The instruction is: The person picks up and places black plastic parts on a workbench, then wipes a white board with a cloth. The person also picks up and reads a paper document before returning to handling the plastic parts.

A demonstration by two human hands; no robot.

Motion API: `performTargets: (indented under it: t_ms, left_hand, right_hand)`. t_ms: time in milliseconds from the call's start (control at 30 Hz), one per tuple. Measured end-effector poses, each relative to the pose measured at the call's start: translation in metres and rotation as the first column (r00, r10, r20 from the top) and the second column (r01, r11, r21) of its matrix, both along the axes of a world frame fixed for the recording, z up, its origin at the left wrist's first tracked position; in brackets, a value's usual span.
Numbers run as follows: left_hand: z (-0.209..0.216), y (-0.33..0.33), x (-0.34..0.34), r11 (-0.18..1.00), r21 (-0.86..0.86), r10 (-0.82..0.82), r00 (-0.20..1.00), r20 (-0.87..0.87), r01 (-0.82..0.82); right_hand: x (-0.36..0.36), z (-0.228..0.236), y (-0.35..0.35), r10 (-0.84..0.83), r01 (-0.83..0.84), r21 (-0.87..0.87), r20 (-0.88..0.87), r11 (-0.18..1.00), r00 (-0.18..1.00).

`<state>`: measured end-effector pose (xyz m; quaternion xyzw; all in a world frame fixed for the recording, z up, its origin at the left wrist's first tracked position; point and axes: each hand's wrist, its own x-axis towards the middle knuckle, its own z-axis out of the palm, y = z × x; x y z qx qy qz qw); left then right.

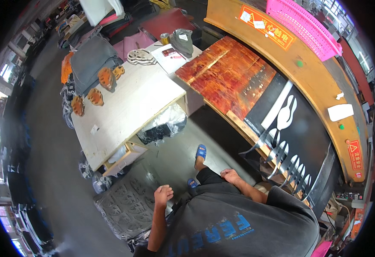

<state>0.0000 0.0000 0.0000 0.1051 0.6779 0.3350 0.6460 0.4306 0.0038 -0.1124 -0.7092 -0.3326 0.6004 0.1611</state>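
Apparently between grasps: left hand [163, 195], right hand [231, 176] apart from white counter [127, 107], fingers half-curled, seemingly empty; any grip needs reaching.

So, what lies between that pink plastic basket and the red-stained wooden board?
In the head view, a curved orange machine beam with a warning label lies between the basket and the board.

There are four orange-brown pieces [106, 79], two blue slippers [201, 151] and two orange-red warning labels [277, 35]. There is also one gold can [165, 39], one pink perforated basket [305, 26] and one grey-green cap-like item [181, 42].
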Motion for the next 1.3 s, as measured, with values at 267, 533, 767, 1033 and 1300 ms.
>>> performTargets:
  t_ms: [267,533,767,1033,1300]
  left_hand:
    - [0.263,0.24,0.1,0.728,0.613,-0.113,0.935,-0.336,0.308]
    - [0.491,0.289,0.225,-0.137,0.917,-0.701,0.617,-0.358,0.376]
    - [0.497,0.26,0.254,-0.141,0.975,-0.94,0.286,-0.186,0.17]
    - [0.478,0.257,0.22,-0.104,0.988,-0.948,-0.311,-0.065,0.11]
    - [0.467,0.234,0.219,-0.03,0.993,-0.746,-0.658,-0.101,-0.117]
  right_hand:
    - [-0.032,0.089,0.167,-0.053,0.057,0.007,-0.25,0.998,0.967]
    - [-0.032,0.047,0.151,-0.438,0.421,-0.122,-0.181,0.899,0.881]
    - [-0.047,0.051,0.035,-0.841,0.843,-0.185,0.117,0.504,0.529]
    - [-0.275,-0.038,-0.108,-0.331,0.519,-0.179,0.591,0.836,0.736]
    - [-0.454,-0.034,-0.129,-0.907,0.934,-0.263,0.282,0.241,0.313]
